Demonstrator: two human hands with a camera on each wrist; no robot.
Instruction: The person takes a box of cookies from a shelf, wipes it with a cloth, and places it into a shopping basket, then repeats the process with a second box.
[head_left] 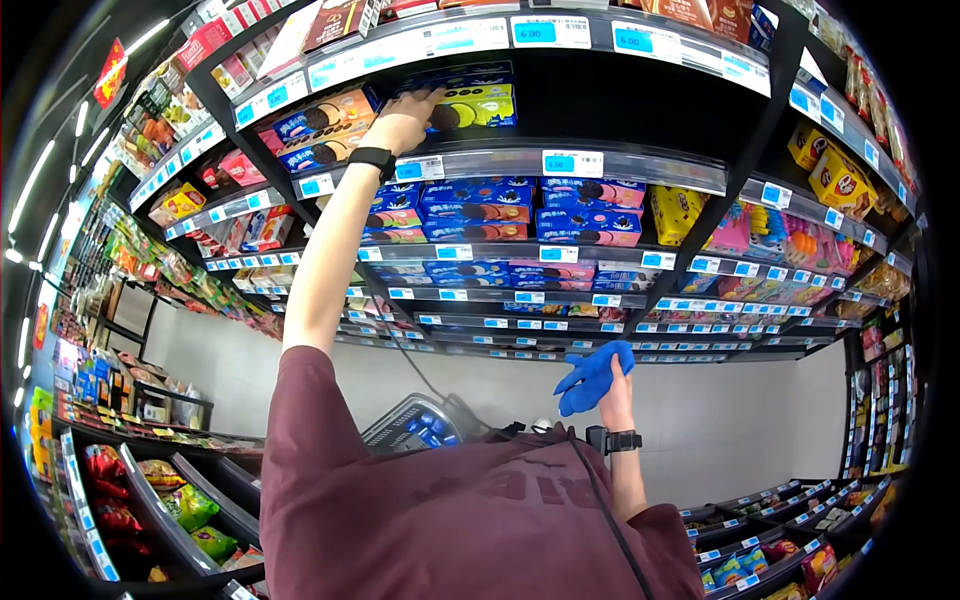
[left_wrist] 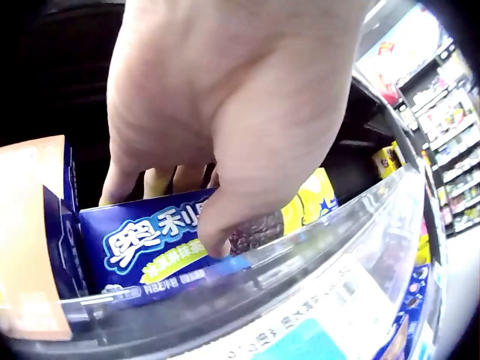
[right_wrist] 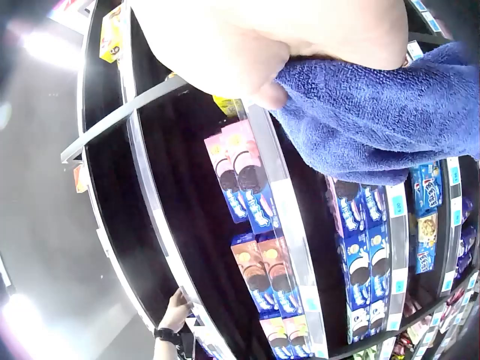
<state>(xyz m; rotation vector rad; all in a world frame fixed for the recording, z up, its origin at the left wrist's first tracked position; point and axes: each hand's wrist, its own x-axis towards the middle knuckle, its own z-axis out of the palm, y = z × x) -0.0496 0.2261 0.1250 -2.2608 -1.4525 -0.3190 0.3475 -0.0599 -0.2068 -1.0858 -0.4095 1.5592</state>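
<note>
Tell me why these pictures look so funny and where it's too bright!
Head view: shelves curve like a bowl, with dark round corners; left wrist view: the left hand looks huge up close, and the clear shelf edge shines; right wrist view: ceiling lights glare, the right hand looks nearly white.

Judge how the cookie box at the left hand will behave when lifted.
The cookie box is probably stiff, given its flat faces and straight edges. Its smooth printed surface may slip in the left hand. The clear shelf lip should check forward sliding.
</note>
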